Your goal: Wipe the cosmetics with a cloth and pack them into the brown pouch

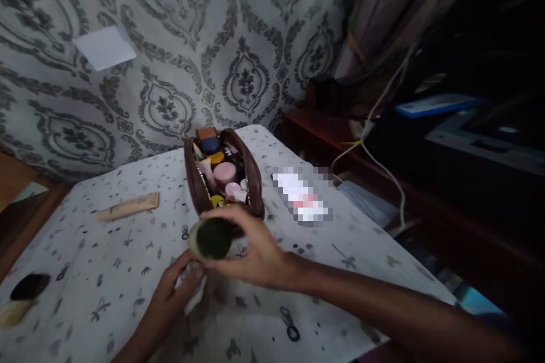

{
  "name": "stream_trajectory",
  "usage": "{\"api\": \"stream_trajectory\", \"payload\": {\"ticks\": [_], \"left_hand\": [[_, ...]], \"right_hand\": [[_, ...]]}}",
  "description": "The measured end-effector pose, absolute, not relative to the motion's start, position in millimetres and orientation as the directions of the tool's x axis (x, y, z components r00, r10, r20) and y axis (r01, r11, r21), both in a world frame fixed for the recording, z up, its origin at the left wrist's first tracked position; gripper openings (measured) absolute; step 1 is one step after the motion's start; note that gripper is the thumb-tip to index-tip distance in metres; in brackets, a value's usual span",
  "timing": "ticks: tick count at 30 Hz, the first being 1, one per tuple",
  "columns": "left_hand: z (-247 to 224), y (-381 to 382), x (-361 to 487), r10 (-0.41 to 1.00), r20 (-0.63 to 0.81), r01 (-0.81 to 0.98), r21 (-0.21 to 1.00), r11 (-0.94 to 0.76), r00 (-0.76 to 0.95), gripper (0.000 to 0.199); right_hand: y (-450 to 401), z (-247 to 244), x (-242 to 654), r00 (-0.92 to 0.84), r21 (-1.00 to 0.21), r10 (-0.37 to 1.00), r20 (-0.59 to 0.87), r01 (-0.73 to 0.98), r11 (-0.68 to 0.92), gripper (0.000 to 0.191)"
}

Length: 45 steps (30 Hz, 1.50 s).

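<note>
My right hand is closed around a small round jar, pale at the side with a dark green round face turned toward me. Below and left of it, my left hand grips a crumpled white tissue or cloth, its fingertips close to the jar's lower edge. Whether those fingertips touch the jar is hard to tell. Just behind my hands stands an unzipped brown pouch, packed with cosmetics, among them a pink-lidded jar and a dark blue item.
A beige squeeze tube lies on the patterned white cloth. At the left edge are a dark round object and a yellowish piece. A blurred-out white item lies right of the pouch. White cables hang beyond the right edge.
</note>
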<state>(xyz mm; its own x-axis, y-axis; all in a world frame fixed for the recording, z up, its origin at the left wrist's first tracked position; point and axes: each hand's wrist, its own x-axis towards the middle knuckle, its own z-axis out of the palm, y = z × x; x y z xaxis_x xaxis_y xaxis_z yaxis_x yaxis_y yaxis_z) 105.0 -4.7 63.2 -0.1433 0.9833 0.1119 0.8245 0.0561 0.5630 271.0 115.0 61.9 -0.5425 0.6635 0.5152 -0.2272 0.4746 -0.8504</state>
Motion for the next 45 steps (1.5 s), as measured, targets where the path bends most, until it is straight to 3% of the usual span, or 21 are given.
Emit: {"api": "stream_trajectory", "payload": {"ticks": [3,5,9,13,17,22,26,33,39,45], "left_hand": [[59,12,98,0.998,0.062,0.779,0.627,-0.014,-0.032,0.037],[67,25,103,0.997,0.074,0.809,0.585,-0.056,0.016,0.042],[85,54,126,0.998,-0.011,0.941,0.332,-0.058,0.066,0.061],[90,75,141,0.998,-0.047,0.999,0.022,-0.031,0.032,0.062],[86,77,137,0.999,0.013,0.998,-0.047,-0.045,0.045,0.056],[74,67,128,0.982,0.153,0.985,-0.149,-0.086,0.109,0.054],[68,63,125,0.966,0.222,0.978,-0.184,-0.094,0.134,0.052],[68,63,124,0.958,0.254,0.982,-0.163,-0.091,0.131,0.05],[67,62,125,0.931,0.318,0.972,-0.207,-0.115,0.178,0.047],[65,61,122,0.943,0.279,0.971,-0.2,-0.13,0.183,0.045]], "right_hand": [[140,81,283,-0.396,-0.871,0.776,0.491,-0.231,0.434,0.046],[158,91,286,-0.345,-0.877,0.81,0.475,-0.256,0.406,0.048],[189,101,283,-0.349,-0.878,0.808,0.475,-0.247,0.409,0.049],[209,102,279,-0.41,-0.872,0.777,0.478,-0.111,0.478,0.044],[220,105,277,-0.5,-0.8,0.718,0.484,0.079,0.595,0.041],[223,116,274,-0.659,-0.615,0.581,0.478,0.221,0.757,0.036],[224,122,267,-0.731,-0.545,0.51,0.454,0.225,0.808,0.038],[228,117,254,-0.751,-0.59,0.548,0.368,0.267,0.762,0.04],[225,117,249,-0.813,-0.463,0.521,0.26,0.369,0.806,0.041],[221,118,246,-0.819,-0.411,0.541,0.193,0.433,0.802,0.024]]}}
